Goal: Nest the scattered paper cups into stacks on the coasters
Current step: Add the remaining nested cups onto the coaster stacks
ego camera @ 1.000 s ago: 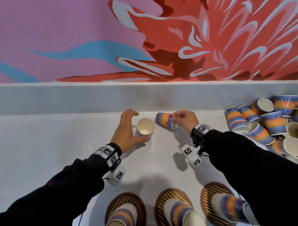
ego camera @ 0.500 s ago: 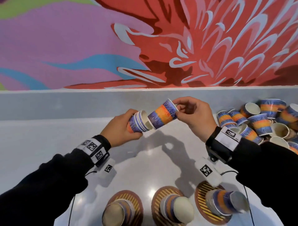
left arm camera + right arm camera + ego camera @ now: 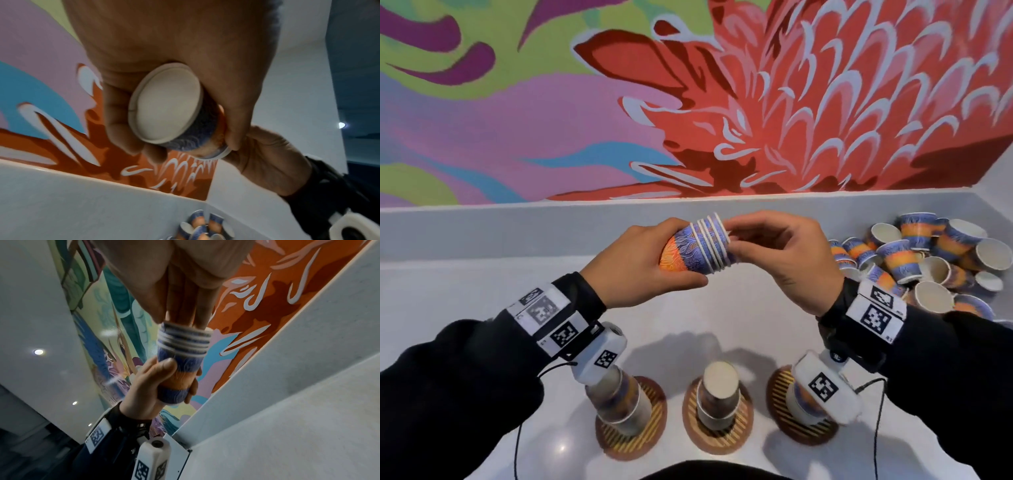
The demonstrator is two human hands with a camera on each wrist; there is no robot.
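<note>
A nested stack of blue-and-orange paper cups (image 3: 695, 251) lies sideways in the air above the counter. My left hand (image 3: 650, 263) grips its base end, thumb underneath. My right hand (image 3: 756, 240) holds the rim end with curled fingertips. The left wrist view shows the stack's white bottom (image 3: 166, 105) inside my left hand (image 3: 164, 40). In the right wrist view my right fingers (image 3: 185, 305) meet the layered rims (image 3: 183, 340). Three striped coasters (image 3: 654, 428) (image 3: 743, 425) (image 3: 777, 394) near me each carry an upside-down cup stack (image 3: 717, 394).
A heap of loose cups (image 3: 928, 260) lies at the right end of the white counter (image 3: 482, 291), against the corner. A low ledge (image 3: 482, 226) and a painted wall run along the back. The wrist cameras hang over the left and right coaster stacks.
The single cup in my right hand has gone fully into the stack held by my left hand. Both hands have risen and closed together; the view has tilted upward.
</note>
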